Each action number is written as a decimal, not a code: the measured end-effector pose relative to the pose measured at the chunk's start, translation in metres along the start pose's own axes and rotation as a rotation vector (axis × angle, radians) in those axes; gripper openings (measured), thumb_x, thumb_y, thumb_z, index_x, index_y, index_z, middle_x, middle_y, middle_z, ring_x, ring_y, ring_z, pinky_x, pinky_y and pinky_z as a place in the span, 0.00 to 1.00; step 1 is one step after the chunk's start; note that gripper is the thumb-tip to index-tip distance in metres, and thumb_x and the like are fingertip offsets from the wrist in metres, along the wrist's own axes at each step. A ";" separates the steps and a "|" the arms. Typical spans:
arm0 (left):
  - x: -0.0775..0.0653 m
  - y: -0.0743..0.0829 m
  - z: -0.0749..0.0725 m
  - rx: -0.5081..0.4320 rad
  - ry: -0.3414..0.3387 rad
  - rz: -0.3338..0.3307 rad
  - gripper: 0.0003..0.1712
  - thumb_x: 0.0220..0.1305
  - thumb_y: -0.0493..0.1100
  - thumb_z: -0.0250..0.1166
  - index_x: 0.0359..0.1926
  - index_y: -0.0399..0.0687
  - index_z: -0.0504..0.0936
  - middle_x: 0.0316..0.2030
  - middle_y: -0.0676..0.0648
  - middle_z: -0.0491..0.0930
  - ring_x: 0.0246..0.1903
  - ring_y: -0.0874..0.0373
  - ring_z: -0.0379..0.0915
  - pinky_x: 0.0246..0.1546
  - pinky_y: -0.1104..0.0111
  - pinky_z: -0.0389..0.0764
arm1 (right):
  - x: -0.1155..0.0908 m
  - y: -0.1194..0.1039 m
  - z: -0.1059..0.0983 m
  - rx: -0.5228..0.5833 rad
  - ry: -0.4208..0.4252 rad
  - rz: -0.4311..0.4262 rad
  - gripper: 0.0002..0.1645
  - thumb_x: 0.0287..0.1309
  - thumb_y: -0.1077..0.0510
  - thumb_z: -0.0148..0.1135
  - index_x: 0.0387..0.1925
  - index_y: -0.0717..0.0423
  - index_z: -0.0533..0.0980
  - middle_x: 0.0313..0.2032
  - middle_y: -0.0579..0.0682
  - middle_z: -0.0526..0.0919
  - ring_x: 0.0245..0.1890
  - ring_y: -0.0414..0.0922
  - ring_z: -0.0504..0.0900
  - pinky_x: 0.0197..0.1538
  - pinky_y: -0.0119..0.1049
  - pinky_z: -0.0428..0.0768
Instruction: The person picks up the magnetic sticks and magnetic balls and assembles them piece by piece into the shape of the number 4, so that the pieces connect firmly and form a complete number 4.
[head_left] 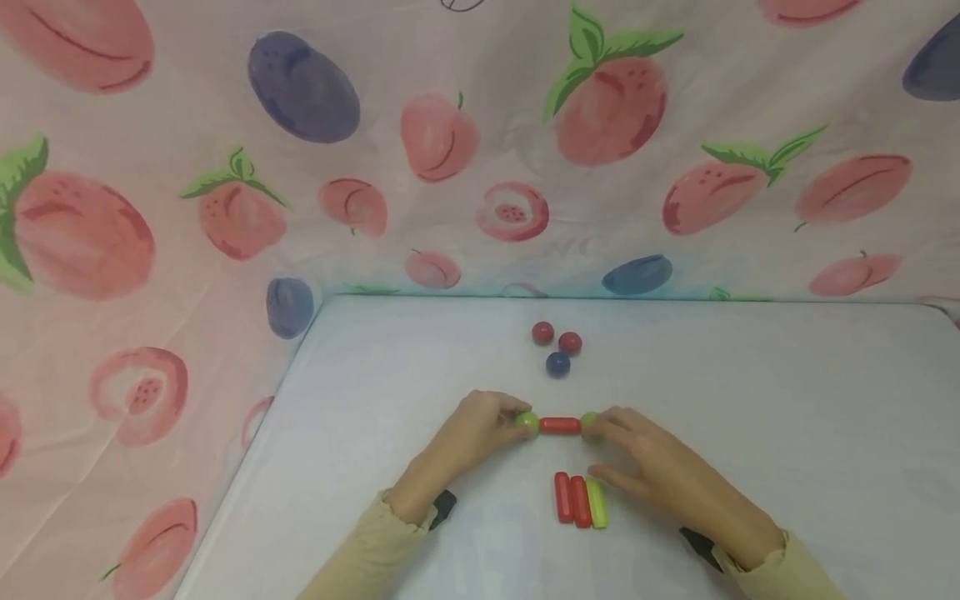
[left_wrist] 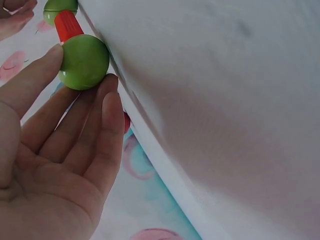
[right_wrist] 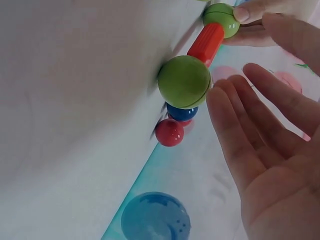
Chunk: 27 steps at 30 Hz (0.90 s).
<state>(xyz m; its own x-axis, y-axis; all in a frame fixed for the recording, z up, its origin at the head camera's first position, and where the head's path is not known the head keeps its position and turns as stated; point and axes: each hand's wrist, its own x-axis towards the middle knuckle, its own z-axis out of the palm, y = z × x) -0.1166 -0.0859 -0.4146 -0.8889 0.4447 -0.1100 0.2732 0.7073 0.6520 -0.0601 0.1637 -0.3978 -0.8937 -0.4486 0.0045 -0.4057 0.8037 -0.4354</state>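
Observation:
A short red rod point(head_left: 559, 426) lies on the white table point(head_left: 750, 400) with a green ball on each end. My left hand point(head_left: 514, 420) pinches the left green ball point(left_wrist: 83, 61) between thumb and fingers. My right hand point(head_left: 604, 427) is beside the right green ball point(right_wrist: 184, 81). Its fingers point(right_wrist: 235, 125) are straight and spread, with the tips at or just off the ball. The right wrist view shows the rod point(right_wrist: 206, 43) running to the far ball point(right_wrist: 221, 18), held by the left hand's fingertips.
Two red rods point(head_left: 572, 499) and a yellow-green rod point(head_left: 597, 502) lie side by side near me, between my wrists. Two red balls point(head_left: 542, 333) and a blue ball point(head_left: 558, 364) sit farther back. A fruit-print cloth point(head_left: 225, 208) hangs behind and to the left.

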 end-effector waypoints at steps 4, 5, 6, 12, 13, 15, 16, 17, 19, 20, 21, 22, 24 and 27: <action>0.001 0.000 0.000 0.000 -0.005 -0.008 0.21 0.62 0.50 0.70 0.54 0.49 0.85 0.49 0.52 0.85 0.46 0.61 0.78 0.51 0.66 0.81 | -0.001 -0.002 -0.002 0.021 -0.089 0.040 0.27 0.51 0.48 0.76 0.53 0.49 0.80 0.51 0.45 0.80 0.53 0.46 0.79 0.56 0.48 0.81; 0.001 0.000 0.000 -0.002 -0.007 -0.011 0.21 0.62 0.50 0.70 0.54 0.50 0.85 0.49 0.52 0.85 0.46 0.61 0.78 0.51 0.66 0.81 | -0.002 -0.003 -0.002 0.025 -0.106 0.044 0.28 0.51 0.48 0.76 0.53 0.49 0.80 0.52 0.46 0.80 0.55 0.47 0.79 0.57 0.49 0.80; 0.001 0.000 0.000 -0.002 -0.008 -0.012 0.20 0.62 0.50 0.70 0.54 0.50 0.85 0.49 0.52 0.86 0.46 0.61 0.78 0.51 0.66 0.81 | -0.002 -0.003 -0.001 0.028 -0.121 0.046 0.28 0.51 0.47 0.76 0.53 0.49 0.80 0.52 0.46 0.80 0.56 0.48 0.78 0.57 0.49 0.80; 0.000 0.000 0.000 -0.005 -0.014 -0.022 0.21 0.62 0.51 0.70 0.55 0.50 0.85 0.49 0.52 0.85 0.45 0.61 0.78 0.50 0.66 0.81 | -0.003 -0.003 0.002 0.039 -0.176 0.044 0.28 0.49 0.46 0.77 0.52 0.50 0.81 0.52 0.46 0.81 0.58 0.50 0.77 0.59 0.51 0.79; 0.000 0.000 0.000 -0.004 -0.015 -0.021 0.21 0.62 0.51 0.70 0.55 0.50 0.85 0.49 0.52 0.85 0.45 0.61 0.78 0.50 0.66 0.81 | -0.004 -0.003 0.002 0.042 -0.183 0.044 0.28 0.49 0.46 0.77 0.51 0.50 0.81 0.52 0.46 0.81 0.58 0.50 0.78 0.58 0.51 0.79; 0.000 0.000 -0.001 -0.004 -0.016 -0.020 0.21 0.63 0.51 0.70 0.55 0.50 0.85 0.49 0.52 0.85 0.45 0.60 0.78 0.50 0.66 0.81 | -0.005 -0.002 0.004 0.049 -0.192 0.036 0.28 0.49 0.45 0.76 0.51 0.49 0.81 0.51 0.45 0.81 0.57 0.50 0.78 0.57 0.51 0.79; 0.000 0.000 -0.001 -0.004 -0.015 -0.019 0.21 0.63 0.51 0.70 0.55 0.50 0.85 0.49 0.52 0.85 0.45 0.61 0.78 0.50 0.66 0.81 | -0.005 -0.002 0.004 0.054 -0.193 0.026 0.28 0.49 0.45 0.76 0.51 0.50 0.81 0.50 0.45 0.82 0.57 0.50 0.79 0.57 0.51 0.80; 0.000 0.000 -0.001 -0.004 -0.014 -0.020 0.21 0.63 0.51 0.70 0.55 0.50 0.85 0.48 0.52 0.85 0.45 0.61 0.78 0.50 0.66 0.81 | -0.005 -0.001 0.004 0.056 -0.193 0.010 0.27 0.49 0.45 0.76 0.51 0.50 0.81 0.50 0.44 0.82 0.56 0.49 0.79 0.57 0.50 0.80; 0.000 0.001 -0.001 -0.005 -0.009 -0.021 0.21 0.62 0.51 0.70 0.54 0.50 0.85 0.47 0.52 0.86 0.44 0.61 0.77 0.49 0.67 0.81 | -0.005 0.001 0.005 0.063 -0.198 -0.015 0.26 0.49 0.46 0.76 0.50 0.50 0.81 0.48 0.42 0.82 0.54 0.48 0.80 0.56 0.48 0.81; 0.000 0.001 -0.001 -0.007 -0.007 -0.022 0.21 0.62 0.51 0.70 0.54 0.50 0.85 0.47 0.52 0.86 0.43 0.61 0.77 0.48 0.67 0.81 | -0.005 0.001 0.005 0.066 -0.203 -0.025 0.26 0.49 0.46 0.76 0.49 0.50 0.81 0.47 0.41 0.81 0.53 0.46 0.80 0.55 0.47 0.81; 0.000 0.001 -0.002 -0.009 -0.005 -0.022 0.21 0.62 0.51 0.70 0.54 0.50 0.85 0.46 0.52 0.86 0.43 0.61 0.77 0.48 0.67 0.81 | -0.005 0.002 0.005 0.068 -0.210 -0.030 0.26 0.49 0.46 0.76 0.49 0.50 0.81 0.46 0.41 0.81 0.51 0.45 0.80 0.55 0.46 0.82; 0.000 0.001 -0.001 -0.009 -0.004 -0.023 0.21 0.62 0.51 0.70 0.54 0.50 0.85 0.46 0.53 0.86 0.42 0.61 0.77 0.47 0.68 0.81 | -0.005 0.002 0.006 0.073 -0.220 -0.029 0.26 0.49 0.46 0.77 0.49 0.50 0.82 0.45 0.40 0.81 0.49 0.44 0.80 0.54 0.45 0.82; 0.000 0.001 -0.001 -0.011 -0.005 -0.024 0.21 0.62 0.50 0.71 0.54 0.50 0.85 0.46 0.53 0.86 0.41 0.62 0.77 0.46 0.68 0.81 | -0.005 0.002 0.006 0.084 -0.249 -0.012 0.26 0.47 0.44 0.77 0.48 0.49 0.82 0.44 0.38 0.81 0.47 0.41 0.79 0.53 0.45 0.82; 0.000 0.001 0.000 -0.008 -0.009 -0.028 0.21 0.61 0.50 0.71 0.54 0.50 0.85 0.46 0.53 0.86 0.42 0.62 0.77 0.46 0.69 0.81 | -0.005 0.001 0.009 0.098 -0.283 0.019 0.28 0.45 0.40 0.77 0.46 0.47 0.82 0.42 0.37 0.81 0.44 0.39 0.78 0.52 0.45 0.83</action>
<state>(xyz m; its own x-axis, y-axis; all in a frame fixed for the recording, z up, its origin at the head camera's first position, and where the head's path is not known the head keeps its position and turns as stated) -0.1164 -0.0855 -0.4137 -0.8928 0.4297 -0.1351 0.2450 0.7149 0.6549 -0.0541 0.1640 -0.4063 -0.8067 -0.5358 -0.2495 -0.3564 0.7778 -0.5177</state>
